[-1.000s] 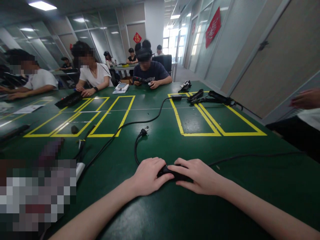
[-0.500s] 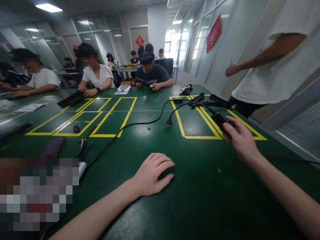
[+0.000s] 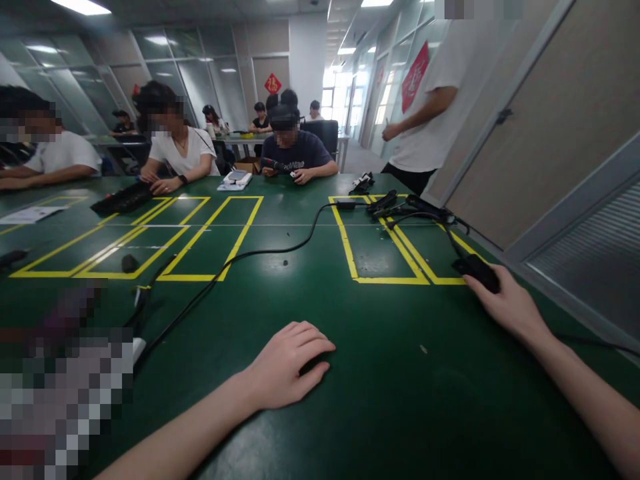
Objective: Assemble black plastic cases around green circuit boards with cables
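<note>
My left hand lies on the green table, palm down, fingers stretched and holding nothing. Out to the right, my right hand is closed around a black power adapter, low at the table's right side. Whether the adapter touches the tabletop I cannot tell. Its cord curves away towards a plug beside a heap of black cables and gear. A second black adapter sits left of that heap, on a long black cable.
Yellow tape marks rectangles on the tabletop. Small dark bits and a black lump lie about. Blurred-out items fill the near left corner. Co-workers sit across the table; a person in a white shirt stands beyond the right edge.
My right hand has carried the adapter right and lower, and its plug has swung over to the cable heap. My left hand stays put. The standing person has moved farther off.
</note>
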Available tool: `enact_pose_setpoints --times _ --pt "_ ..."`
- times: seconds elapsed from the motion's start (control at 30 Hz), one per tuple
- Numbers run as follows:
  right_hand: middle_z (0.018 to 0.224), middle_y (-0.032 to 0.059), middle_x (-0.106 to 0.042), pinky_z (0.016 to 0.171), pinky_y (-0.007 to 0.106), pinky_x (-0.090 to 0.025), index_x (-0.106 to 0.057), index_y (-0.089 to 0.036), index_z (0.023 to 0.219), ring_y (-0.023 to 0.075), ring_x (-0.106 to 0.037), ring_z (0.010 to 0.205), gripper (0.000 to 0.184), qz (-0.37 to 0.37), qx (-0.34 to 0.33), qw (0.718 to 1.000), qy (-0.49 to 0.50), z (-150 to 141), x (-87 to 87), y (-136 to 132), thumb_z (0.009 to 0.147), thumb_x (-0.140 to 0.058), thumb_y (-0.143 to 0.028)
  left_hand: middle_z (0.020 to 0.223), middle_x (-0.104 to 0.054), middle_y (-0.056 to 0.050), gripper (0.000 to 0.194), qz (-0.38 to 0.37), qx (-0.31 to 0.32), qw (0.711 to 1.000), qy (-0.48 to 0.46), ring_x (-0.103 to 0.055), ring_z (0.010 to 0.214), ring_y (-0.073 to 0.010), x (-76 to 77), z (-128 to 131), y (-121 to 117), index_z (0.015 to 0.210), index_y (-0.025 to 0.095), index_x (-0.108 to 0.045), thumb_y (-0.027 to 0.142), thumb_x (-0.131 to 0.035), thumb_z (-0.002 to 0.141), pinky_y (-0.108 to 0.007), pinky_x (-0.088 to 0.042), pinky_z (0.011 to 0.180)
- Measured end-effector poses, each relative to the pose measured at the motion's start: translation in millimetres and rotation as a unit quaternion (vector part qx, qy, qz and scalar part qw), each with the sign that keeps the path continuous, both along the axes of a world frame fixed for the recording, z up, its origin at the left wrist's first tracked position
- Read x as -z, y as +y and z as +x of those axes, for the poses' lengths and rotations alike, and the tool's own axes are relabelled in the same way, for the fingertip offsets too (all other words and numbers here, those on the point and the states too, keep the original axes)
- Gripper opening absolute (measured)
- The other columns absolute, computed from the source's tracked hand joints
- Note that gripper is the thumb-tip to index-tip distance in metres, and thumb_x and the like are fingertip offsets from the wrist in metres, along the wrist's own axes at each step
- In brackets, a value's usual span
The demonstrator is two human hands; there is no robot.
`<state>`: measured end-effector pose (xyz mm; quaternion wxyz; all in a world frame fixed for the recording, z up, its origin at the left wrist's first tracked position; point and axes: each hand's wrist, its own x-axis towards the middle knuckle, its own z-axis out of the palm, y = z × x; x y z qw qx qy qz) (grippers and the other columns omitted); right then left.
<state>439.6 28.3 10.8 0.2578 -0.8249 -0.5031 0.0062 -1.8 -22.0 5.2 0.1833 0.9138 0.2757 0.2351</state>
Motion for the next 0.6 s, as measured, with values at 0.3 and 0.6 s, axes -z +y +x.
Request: enact_pose_setpoints --times 0.3,0.6 --pt "0.118 0.0244 -0.070 0.082 0.047 -0.053 -0.050 -0.015 0.142 0.0406 -0.069 0.102 0.067 -0.029 0.097 0.995 0.022 -10 -15.9 -2 0.091 -0.045 -0.058 0.114 -0.075 -0.007 0.020 -0.005 0.008 1.000 -0.002 -0.067 0.108 -0.0223 0.9 0 0 0.119 0.019 -0.067 0.021 -0.057 0.101 -0.038 -0.050 0.094" --pt "0.121 0.0263 -0.066 0.090 0.051 -0.053 -0.050 -0.011 0.139 0.0438 -0.065 0.112 0.068 0.136 0.142 0.980 -0.012 -4 -12.9 -10 0.086 -0.048 -0.053 0.114 -0.075 -0.007 0.020 -0.003 0.002 1.000 0.001 -0.067 0.107 -0.0219 1.8 1 1 0.118 0.019 -0.067 0.022 -0.057 0.101 -0.037 -0.050 0.093"
